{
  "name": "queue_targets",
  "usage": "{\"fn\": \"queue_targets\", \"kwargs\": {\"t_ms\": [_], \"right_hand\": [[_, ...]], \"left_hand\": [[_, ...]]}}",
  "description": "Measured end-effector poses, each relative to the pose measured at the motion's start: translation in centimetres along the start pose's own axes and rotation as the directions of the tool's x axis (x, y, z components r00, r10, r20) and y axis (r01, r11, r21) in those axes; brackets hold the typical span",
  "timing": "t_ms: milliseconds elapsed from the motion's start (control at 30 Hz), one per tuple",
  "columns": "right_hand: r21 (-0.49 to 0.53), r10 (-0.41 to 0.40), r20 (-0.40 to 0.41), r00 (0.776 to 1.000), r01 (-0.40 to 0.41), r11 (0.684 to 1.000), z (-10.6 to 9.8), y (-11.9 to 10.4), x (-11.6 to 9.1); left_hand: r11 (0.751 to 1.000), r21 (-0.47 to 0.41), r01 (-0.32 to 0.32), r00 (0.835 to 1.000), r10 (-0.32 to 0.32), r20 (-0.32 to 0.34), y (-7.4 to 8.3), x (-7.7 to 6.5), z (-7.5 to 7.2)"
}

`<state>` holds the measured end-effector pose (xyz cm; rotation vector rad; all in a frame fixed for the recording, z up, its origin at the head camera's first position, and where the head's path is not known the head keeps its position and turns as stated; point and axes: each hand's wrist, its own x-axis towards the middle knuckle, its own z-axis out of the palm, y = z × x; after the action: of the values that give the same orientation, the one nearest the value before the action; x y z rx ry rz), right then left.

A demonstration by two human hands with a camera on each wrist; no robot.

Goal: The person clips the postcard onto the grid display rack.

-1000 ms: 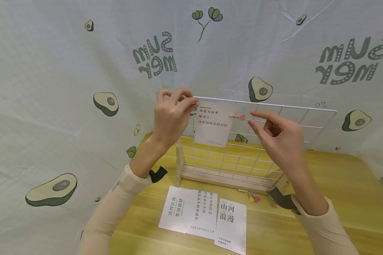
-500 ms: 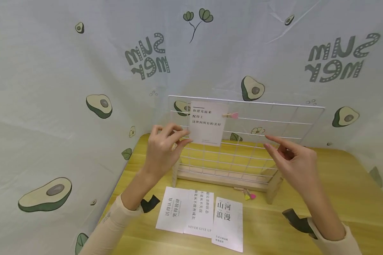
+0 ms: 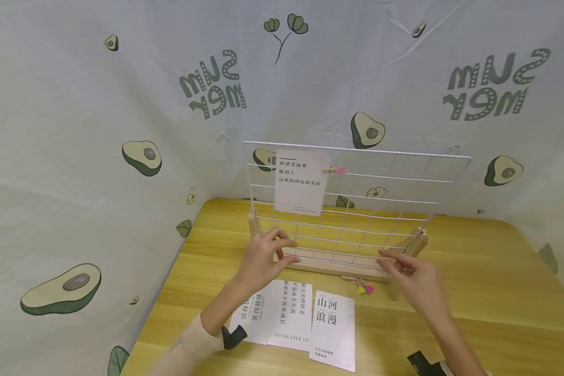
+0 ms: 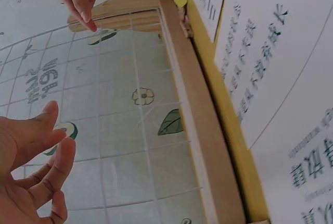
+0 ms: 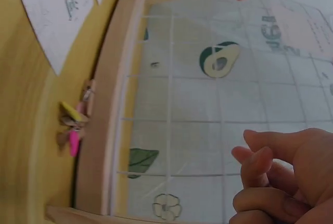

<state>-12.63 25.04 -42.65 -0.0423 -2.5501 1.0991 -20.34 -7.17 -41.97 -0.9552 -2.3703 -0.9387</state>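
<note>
My left hand (image 3: 265, 258) is in front of the lower left of a white wire grid (image 3: 357, 150), fingers loosely bent and holding nothing. Near the grid's lower right corner hovers my right hand (image 3: 418, 277), also holding nothing, thumb and fingertips apart in the right wrist view. A white printed card (image 3: 302, 196) hangs on the upper left of the grid. At its right edge sits a wooden clothespin (image 3: 336, 169) with a pink heart. On the table, before the wooden base (image 3: 333, 265), lie several clothespins (image 5: 74, 122) with yellow and pink hearts.
Three printed cards lie in a row on the yellow wood-grain table (image 3: 474, 292): a left card (image 3: 249, 326), a middle card (image 3: 289, 326) and a right card (image 3: 332, 334). A wooden foot (image 3: 417, 241) supports the grid's right end. Behind hangs an avocado-print curtain (image 3: 310, 83).
Both hands have come down from beside the hung card to the bottom of the grid. The left hand has left the grid's top edge. Card and clothespin stay on the grid.
</note>
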Motion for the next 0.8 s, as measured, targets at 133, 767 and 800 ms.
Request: {"fn": "queue_targets", "kwargs": {"t_ms": [133,767,800], "right_hand": [[-0.009,0.058,0.036,0.998,-0.057,0.998,1.5,1.8,-0.8],[-0.145,0.331,0.161,0.93,-0.309,0.94,5.2,5.8,-2.6],[-0.145,0.325,0.154,0.933,-0.304,0.942,5.3,5.8,-2.5]], "left_hand": [[0.999,-0.015,0.05,0.989,-0.047,0.137,-0.4,-0.9,2.2],[0.978,0.124,0.17,0.79,-0.211,0.576,1.1,-3.0,9.1],[0.977,0.125,0.171,0.788,-0.212,0.578,1.1,-3.0,9.2]]}}
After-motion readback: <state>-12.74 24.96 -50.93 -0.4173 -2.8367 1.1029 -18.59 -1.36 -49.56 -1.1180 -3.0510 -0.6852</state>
